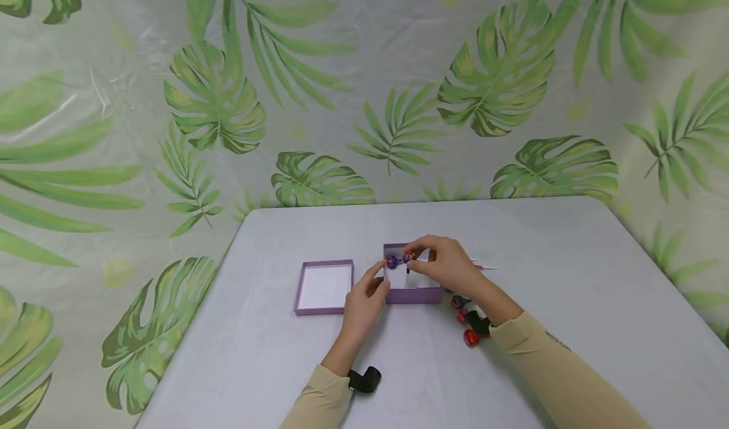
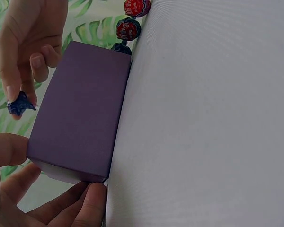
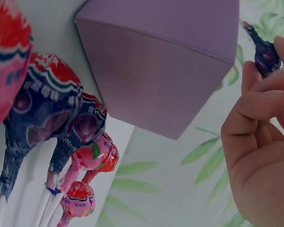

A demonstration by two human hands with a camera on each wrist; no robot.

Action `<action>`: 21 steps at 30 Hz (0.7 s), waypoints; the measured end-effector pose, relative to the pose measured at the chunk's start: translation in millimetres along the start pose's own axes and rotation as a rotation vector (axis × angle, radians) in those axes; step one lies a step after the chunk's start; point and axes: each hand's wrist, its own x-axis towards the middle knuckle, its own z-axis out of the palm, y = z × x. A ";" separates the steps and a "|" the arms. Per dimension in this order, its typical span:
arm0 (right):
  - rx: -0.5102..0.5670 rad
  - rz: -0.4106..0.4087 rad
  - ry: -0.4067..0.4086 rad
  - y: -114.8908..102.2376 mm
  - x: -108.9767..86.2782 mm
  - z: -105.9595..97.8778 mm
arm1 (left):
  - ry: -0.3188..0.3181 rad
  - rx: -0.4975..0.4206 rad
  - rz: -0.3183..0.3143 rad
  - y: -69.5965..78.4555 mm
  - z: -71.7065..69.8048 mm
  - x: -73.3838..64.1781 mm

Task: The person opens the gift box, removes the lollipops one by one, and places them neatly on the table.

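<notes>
A purple open-topped box (image 1: 412,296) with a white inside stands in the middle of the table. My left hand (image 1: 366,299) holds its left end, fingers and thumb set against the wall in the left wrist view. Over the box, my right hand (image 1: 447,266) pinches a lollipop (image 1: 409,257) in a dark blue and red wrapper by its head, the stick pointing down. Another blue-wrapped lollipop (image 1: 392,262) shows at the left inside of the box. The right wrist view shows the held lollipop (image 3: 266,59) between thumb and fingers, beside the box (image 3: 146,71).
A shallow purple lid (image 1: 326,288), white inside, lies left of the box. Several lollipops (image 1: 471,338) in red, pink and blue wrappers lie to its right, partly under the right forearm. A leaf-patterned sheet (image 1: 393,125) hangs behind the white table (image 1: 256,353).
</notes>
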 end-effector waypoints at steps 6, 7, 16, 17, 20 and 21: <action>0.043 0.018 0.017 2.0 -3.0 -4.6 | -0.001 0.004 0.001 0.7 -0.3 0.0; 0.055 0.021 0.018 1.8 -3.7 -5.2 | -0.001 0.004 -0.001 0.8 -0.4 -0.2; 0.186 0.016 0.076 -4.9 -11.3 -18.0 | 0.005 0.003 0.002 0.1 -0.3 -0.5; 0.200 0.011 0.085 -5.4 -12.2 -20.1 | 0.005 0.003 0.001 0.1 -0.2 -0.4; 0.216 -0.009 0.113 -4.6 -14.5 -26.0 | 0.004 0.000 0.003 -0.6 -0.2 0.1; 0.213 -0.012 0.123 -3.9 -15.1 -27.8 | 0.003 -0.001 0.003 -0.6 -0.3 0.1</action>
